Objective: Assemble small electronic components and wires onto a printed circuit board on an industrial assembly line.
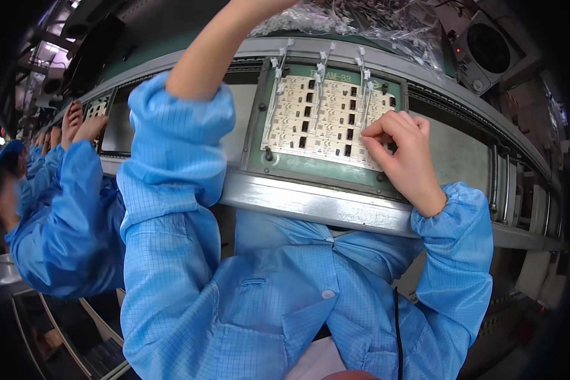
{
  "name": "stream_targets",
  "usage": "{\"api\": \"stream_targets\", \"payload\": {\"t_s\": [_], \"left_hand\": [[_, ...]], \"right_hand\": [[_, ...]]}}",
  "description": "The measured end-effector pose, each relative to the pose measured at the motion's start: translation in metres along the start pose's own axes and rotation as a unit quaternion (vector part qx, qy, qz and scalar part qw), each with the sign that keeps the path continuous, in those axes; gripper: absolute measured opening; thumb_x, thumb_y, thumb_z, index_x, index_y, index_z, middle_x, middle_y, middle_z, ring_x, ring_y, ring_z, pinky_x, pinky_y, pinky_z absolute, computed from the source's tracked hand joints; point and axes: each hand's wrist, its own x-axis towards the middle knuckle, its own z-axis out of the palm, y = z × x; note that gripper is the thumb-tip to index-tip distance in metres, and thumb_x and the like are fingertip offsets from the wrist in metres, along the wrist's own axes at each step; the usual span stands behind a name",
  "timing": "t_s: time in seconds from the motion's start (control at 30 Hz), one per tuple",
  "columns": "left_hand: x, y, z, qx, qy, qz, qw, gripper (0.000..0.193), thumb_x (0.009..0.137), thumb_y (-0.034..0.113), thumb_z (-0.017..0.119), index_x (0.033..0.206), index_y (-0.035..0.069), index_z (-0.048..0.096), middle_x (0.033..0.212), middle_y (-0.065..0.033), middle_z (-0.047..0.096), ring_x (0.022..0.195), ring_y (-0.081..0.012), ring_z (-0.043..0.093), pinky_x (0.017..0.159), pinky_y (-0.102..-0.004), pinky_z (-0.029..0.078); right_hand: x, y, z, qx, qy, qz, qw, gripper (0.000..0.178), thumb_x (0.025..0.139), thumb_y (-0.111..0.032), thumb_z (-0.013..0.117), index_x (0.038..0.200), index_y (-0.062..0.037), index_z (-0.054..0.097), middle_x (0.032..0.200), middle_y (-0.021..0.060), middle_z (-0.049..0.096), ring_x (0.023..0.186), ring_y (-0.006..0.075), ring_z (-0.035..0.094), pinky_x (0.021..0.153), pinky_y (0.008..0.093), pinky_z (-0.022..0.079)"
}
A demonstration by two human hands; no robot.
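Green rectangular fixture plate (310, 166): lay behind the long silver metal front rail (316, 199), before the grey metal rear rail (418, 71). Flat white circuit-board panel (327, 131): sat on the plate. Thin white cable bundles (320, 71), three: lay side by side, reaching from the panel back past its rear edge. Bare right hand (408, 152): at the panel's right front corner. Crumpled clear plastic bags (408, 28): behind the rear rail. Blue-sleeved co-worker (69, 221): far left.

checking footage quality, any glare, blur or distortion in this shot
Head view: glare on the near metal rail; head view: straight edges bow, corners go black; head view: the left sleeve looks softer than the circuit boards.
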Motion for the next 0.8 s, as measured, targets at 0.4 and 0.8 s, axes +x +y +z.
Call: {"api": "stream_targets", "payload": {"t_s": [0.4, 0.8], "left_hand": [[-0.126, 0.033, 0.009, -0.169, 0.045, -0.125, 0.977, 0.012, 0.097, 0.007, 0.062, 0.103, 0.002, 0.071, 0.094, -0.0040, 0.073, 0.085, -0.0137, 0.068, 0.076, -0.0277, 0.050], [-0.185, 0.045, 0.041, 0.387, 0.124, 0.185, 0.895, 0.013, 0.077, 0.010, 0.069, 0.089, 0.014, 0.064, 0.085, 0.0030, 0.065, 0.083, -0.0166, 0.062, 0.086, -0.0429, 0.037]], "right_hand": [[0.000, 0.004, 0.003, -0.021, -0.033, -0.019, 0.999, 0.006, 0.083, -0.010, 0.075, 0.084, -0.0100, 0.069, 0.076, -0.0017, 0.055, 0.074, 0.0129, 0.050, 0.087, 0.0328, 0.030], [0.017, -0.016, -0.027, -0.106, -0.104, -0.132, 0.980, 0.012, 0.085, -0.011, 0.069, 0.097, -0.0073, 0.071, 0.090, 0.0066, 0.060, 0.089, 0.0243, 0.058, 0.091, 0.0415, 0.038]]}}
